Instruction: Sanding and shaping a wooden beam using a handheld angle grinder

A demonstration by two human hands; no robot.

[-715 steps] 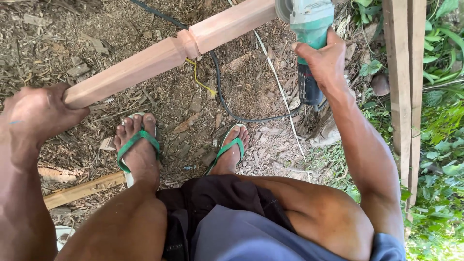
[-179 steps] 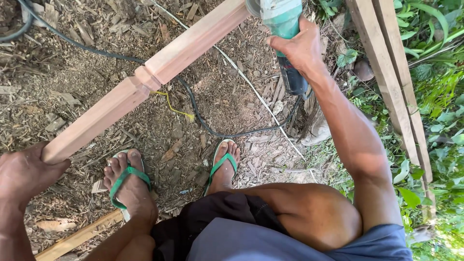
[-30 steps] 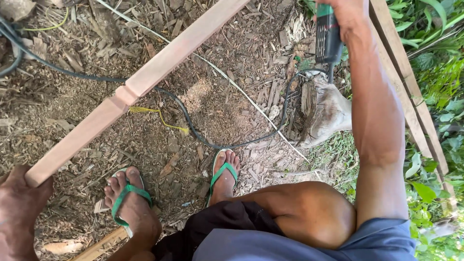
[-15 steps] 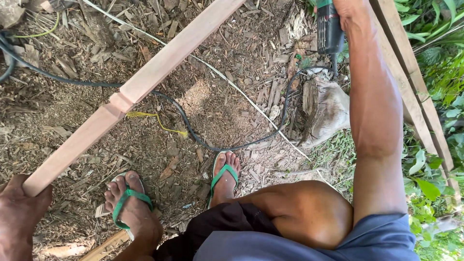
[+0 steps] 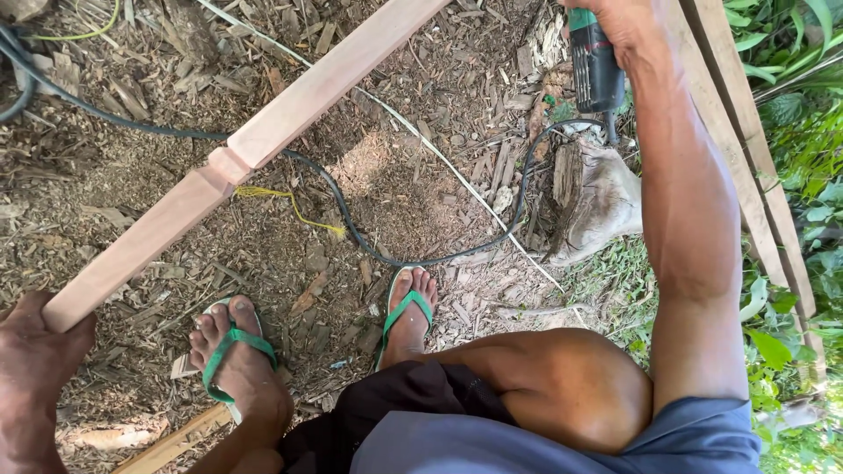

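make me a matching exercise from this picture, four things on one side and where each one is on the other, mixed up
Things:
1. wooden post
2. power tool
3. black cable
4. flip-flops

Places:
A. on the person's feet
B. in the right hand, at the top edge
C. lying across the wood chips on the ground
D. near end held by the left hand, running up to the top

Pairs: 1-D, 2-B, 3-C, 4-A

Pale wooden beam [image 5: 263, 145], squared, with a notched step midway, slanted up from lower left to top centre above chip-strewn ground. Dark green power tool [image 5: 595, 61], handle downward, near top right.
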